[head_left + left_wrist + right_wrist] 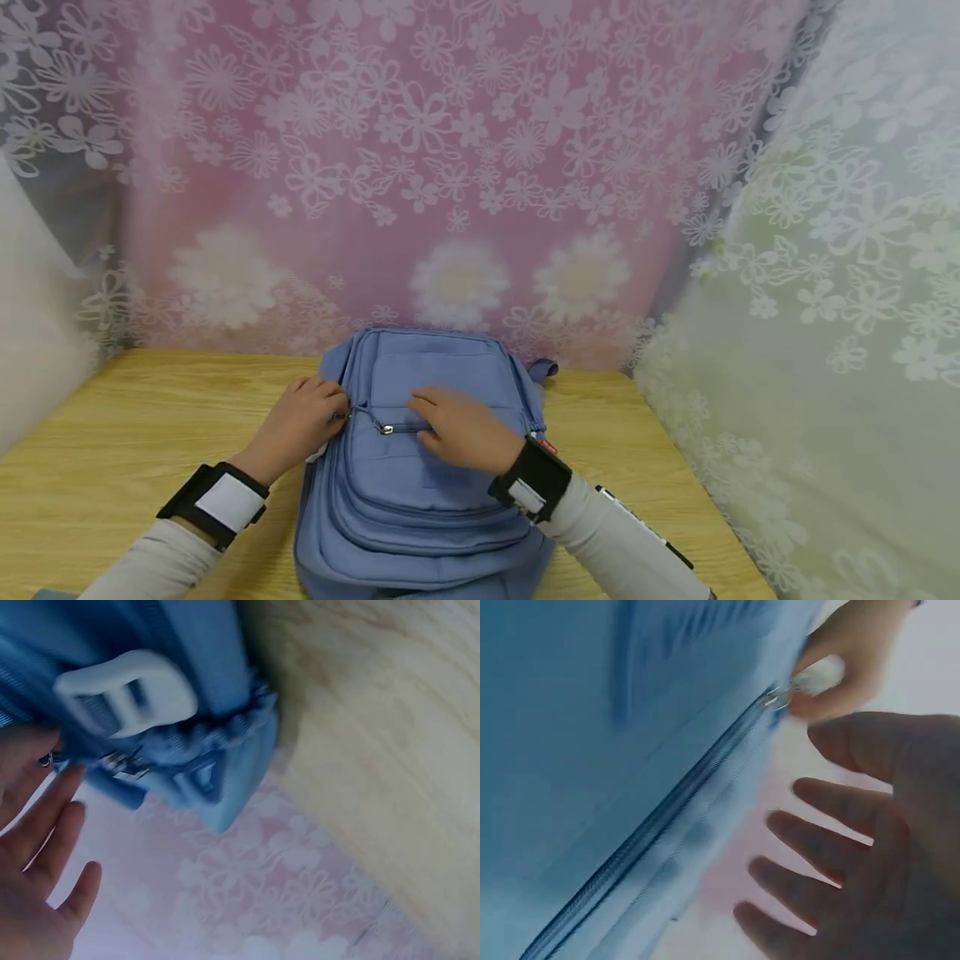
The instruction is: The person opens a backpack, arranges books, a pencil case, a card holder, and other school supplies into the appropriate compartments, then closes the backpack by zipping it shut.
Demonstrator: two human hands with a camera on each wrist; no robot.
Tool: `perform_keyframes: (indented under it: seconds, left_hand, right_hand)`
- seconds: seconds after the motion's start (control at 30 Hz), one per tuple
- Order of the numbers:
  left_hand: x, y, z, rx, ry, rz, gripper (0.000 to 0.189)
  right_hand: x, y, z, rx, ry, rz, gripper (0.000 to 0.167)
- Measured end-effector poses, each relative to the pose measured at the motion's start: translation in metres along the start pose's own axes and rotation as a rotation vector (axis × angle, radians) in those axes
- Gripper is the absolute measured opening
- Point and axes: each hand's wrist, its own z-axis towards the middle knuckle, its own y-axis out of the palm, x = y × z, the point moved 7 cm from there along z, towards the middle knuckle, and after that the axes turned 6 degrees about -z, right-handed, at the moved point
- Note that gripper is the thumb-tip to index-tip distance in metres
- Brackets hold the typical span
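A blue backpack [438, 375] lies with its front face up. In the head view my left hand [303, 421] is at its left edge. The left wrist view shows that hand [37, 847] pinching a small metal zipper pull [46, 759] between thumb and forefinger, the other fingers extended. My right hand [465, 429] is over the front pocket, slightly blurred. Its fingers are spread and hold nothing in the right wrist view, where the hand [900, 825] faces the pocket's closed zipper [652, 829]. The metal zipper slider [386, 429] is at that zipper's left end.
The backpack lies on a wood-grain table [187, 400]. A white plastic buckle [127, 694] is on its side. A dark strap [543, 368] sticks out at upper right. Flower-patterned curtains [450, 167] stand behind and at both sides.
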Motion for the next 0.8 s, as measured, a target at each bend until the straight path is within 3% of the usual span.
perform_keyframes:
  seconds: [0.13, 0.23, 0.37, 0.57, 0.8]
  left_hand:
    - [0.008, -0.012, -0.007, -0.012, 0.002, 0.05, 0.014]
    - [0.016, -0.02, -0.014, -0.025, -0.002, 0.073, 0.012]
    - [0.031, -0.03, -0.024, -0.051, 0.015, 0.072, 0.009]
    - [0.063, -0.041, -0.038, -0.113, 0.073, -0.054, 0.01]
    - [0.099, -0.037, -0.045, -0.308, 0.016, -0.219, 0.012]
  right_hand:
    - [0.014, 0.017, 0.027, -0.1, 0.061, 0.076, 0.06]
    - [0.018, 0.027, 0.035, -0.164, 0.11, 0.1, 0.066]
    - [0.016, 0.031, 0.037, -0.17, 0.14, 0.103, 0.066]
    - [0.015, 0.03, 0.037, -0.149, 0.159, 0.101, 0.064]
    - [0.012, 0.03, 0.036, -0.149, 0.195, 0.077, 0.064]
